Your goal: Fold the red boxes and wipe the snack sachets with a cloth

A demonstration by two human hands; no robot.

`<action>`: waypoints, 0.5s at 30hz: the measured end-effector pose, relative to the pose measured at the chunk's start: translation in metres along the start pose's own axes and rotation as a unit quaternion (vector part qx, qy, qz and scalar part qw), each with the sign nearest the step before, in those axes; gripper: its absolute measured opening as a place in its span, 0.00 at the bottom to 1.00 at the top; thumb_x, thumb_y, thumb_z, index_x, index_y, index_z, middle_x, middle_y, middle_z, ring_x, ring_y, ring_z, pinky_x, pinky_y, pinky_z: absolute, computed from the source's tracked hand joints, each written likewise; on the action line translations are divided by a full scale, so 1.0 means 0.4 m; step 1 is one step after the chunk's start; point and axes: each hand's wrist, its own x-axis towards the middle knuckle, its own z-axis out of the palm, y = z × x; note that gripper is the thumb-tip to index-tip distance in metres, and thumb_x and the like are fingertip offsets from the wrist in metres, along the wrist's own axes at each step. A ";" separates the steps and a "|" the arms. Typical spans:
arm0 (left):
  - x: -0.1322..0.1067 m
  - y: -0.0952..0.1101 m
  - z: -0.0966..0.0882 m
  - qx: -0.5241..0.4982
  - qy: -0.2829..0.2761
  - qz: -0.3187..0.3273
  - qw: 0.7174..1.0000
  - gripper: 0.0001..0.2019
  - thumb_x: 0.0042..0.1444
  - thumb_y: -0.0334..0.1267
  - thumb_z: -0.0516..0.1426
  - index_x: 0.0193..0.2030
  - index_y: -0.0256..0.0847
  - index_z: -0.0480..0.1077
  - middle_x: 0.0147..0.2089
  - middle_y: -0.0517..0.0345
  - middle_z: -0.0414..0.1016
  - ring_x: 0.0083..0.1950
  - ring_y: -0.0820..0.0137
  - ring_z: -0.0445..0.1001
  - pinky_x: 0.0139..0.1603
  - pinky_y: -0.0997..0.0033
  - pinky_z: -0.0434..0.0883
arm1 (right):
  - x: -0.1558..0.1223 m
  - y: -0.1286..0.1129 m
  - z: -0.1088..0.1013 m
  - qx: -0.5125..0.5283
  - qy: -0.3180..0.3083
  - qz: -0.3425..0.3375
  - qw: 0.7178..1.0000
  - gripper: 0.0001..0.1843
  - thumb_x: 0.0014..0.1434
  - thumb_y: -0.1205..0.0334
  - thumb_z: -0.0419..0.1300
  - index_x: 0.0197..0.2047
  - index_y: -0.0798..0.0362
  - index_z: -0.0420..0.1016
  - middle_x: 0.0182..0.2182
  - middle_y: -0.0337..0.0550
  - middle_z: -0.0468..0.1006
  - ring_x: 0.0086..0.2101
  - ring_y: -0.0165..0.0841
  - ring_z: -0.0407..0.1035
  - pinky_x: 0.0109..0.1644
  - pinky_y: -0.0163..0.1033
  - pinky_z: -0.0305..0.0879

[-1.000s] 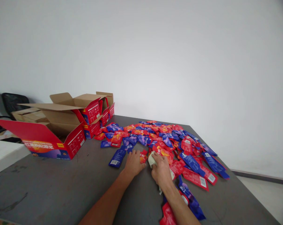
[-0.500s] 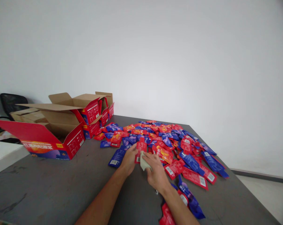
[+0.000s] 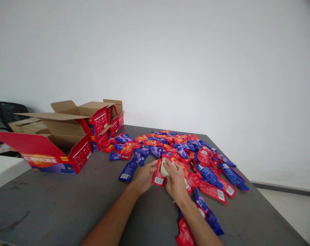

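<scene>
My left hand [image 3: 145,176] is closed on the left edge of a red pouch [image 3: 158,176], whose barcode end points toward me. A pale cloth [image 3: 165,168] is bunched in my right hand [image 3: 175,180], pressed against the upper right part of that pouch. Just left of my left hand lies a blue pouch [image 3: 128,171] with its barcode showing. Beyond both hands spreads a loose heap of red and blue pouches [image 3: 182,149]. Under and beside my right forearm are more pouches, among them a blue one [image 3: 210,217] and a red one [image 3: 185,232].
Open red cartons [image 3: 80,155] with raised brown flaps stand on the left of the dark table [image 3: 75,205]. A white box [image 3: 8,171] sits at the far left edge, with a black chair [image 3: 10,111] behind. A white wall [image 3: 170,68] rises behind the table.
My right hand and the cloth have shifted up and to the right across the pouch. The red pouch has moved slightly right and toward me, uncovering its barcode.
</scene>
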 end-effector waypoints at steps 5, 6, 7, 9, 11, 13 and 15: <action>0.006 0.015 -0.003 -0.022 -0.003 -0.009 1.000 0.20 0.64 0.48 0.53 0.52 0.35 0.74 0.46 0.46 0.80 0.48 0.60 0.79 0.50 0.64 0.72 | 0.006 -0.089 -0.002 0.047 -0.109 -0.065 0.991 0.44 0.46 0.84 0.49 0.64 0.43 0.67 0.64 0.39 0.68 0.53 0.42 0.62 0.58 0.54 0.64; 0.008 0.014 -0.007 -0.019 0.005 -0.007 1.000 0.21 0.64 0.50 0.52 0.51 0.35 0.75 0.46 0.45 0.80 0.48 0.60 0.78 0.50 0.63 0.72 | 0.008 -0.097 -0.001 0.050 -0.113 -0.065 0.990 0.44 0.46 0.84 0.49 0.63 0.43 0.68 0.63 0.39 0.68 0.52 0.42 0.63 0.58 0.53 0.65; 0.009 0.012 -0.011 -0.014 0.013 -0.003 1.000 0.23 0.65 0.52 0.51 0.51 0.35 0.75 0.46 0.45 0.81 0.48 0.59 0.78 0.50 0.63 0.72 | 0.009 -0.099 0.000 0.049 -0.110 -0.059 0.991 0.44 0.46 0.84 0.49 0.63 0.43 0.69 0.63 0.39 0.69 0.52 0.42 0.63 0.58 0.53 0.65; 0.010 0.005 -0.017 -0.003 0.018 0.000 1.000 0.25 0.65 0.55 0.50 0.51 0.36 0.75 0.47 0.46 0.81 0.50 0.58 0.78 0.51 0.62 0.71 | 0.008 -0.084 0.005 0.038 -0.086 -0.039 0.995 0.42 0.47 0.84 0.49 0.62 0.44 0.70 0.62 0.40 0.69 0.52 0.42 0.63 0.59 0.54 0.64; 0.009 -0.005 -0.017 0.001 0.010 -0.009 1.000 0.26 0.64 0.56 0.50 0.52 0.35 0.74 0.48 0.45 0.80 0.52 0.57 0.77 0.52 0.61 0.71 | 0.005 -0.050 0.012 0.023 -0.038 -0.011 0.999 0.38 0.51 0.82 0.48 0.61 0.46 0.70 0.63 0.41 0.69 0.54 0.42 0.62 0.60 0.55 0.62; 0.008 -0.013 -0.012 0.000 0.005 -0.021 1.000 0.27 0.64 0.57 0.50 0.52 0.34 0.74 0.49 0.42 0.80 0.53 0.56 0.77 0.53 0.60 0.71 | 0.001 -0.016 0.017 0.009 0.014 0.014 1.000 0.35 0.54 0.80 0.48 0.62 0.48 0.69 0.64 0.44 0.68 0.56 0.43 0.61 0.61 0.56 0.61; 0.008 -0.016 -0.006 -0.002 0.019 -0.022 1.000 0.28 0.64 0.57 0.50 0.53 0.33 0.73 0.50 0.41 0.80 0.52 0.56 0.77 0.54 0.59 0.70 | -0.002 0.003 0.019 0.006 0.029 0.022 0.999 0.34 0.56 0.79 0.49 0.63 0.49 0.68 0.64 0.46 0.67 0.57 0.43 0.61 0.61 0.57 0.60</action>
